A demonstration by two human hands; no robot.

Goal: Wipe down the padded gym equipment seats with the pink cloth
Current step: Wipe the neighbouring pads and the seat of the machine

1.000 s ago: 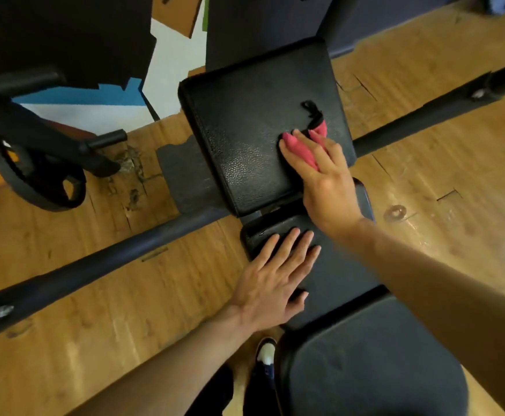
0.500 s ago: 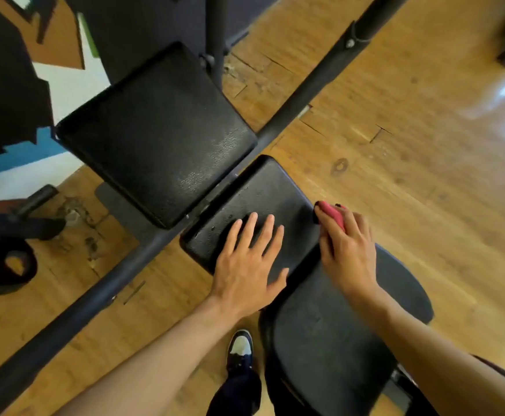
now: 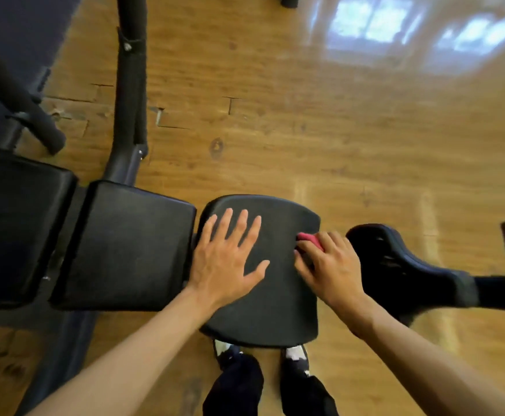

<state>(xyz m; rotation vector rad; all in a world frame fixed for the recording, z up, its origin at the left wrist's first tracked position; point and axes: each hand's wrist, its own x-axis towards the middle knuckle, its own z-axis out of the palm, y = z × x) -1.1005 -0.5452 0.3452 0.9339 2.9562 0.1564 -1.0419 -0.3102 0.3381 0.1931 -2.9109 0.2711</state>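
Both my hands rest on the seat [image 3: 275, 301]: left hand [image 3: 225, 262] flat, fingers spread; right hand [image 3: 332, 265] fingers curled on the cloth [image 3: 309, 239].

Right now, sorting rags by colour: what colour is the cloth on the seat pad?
Pink cloth, seen in the head view.

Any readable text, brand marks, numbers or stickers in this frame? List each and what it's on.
None readable.
Seat pad under the left hand: plain black, no label.
Middle pad and far-left pad: no label visible.
Pink cloth in the right hand: no print visible.
Frame bar: bolts only, no sticker.
Shoes: white patches, blurred; no wording can be made out.
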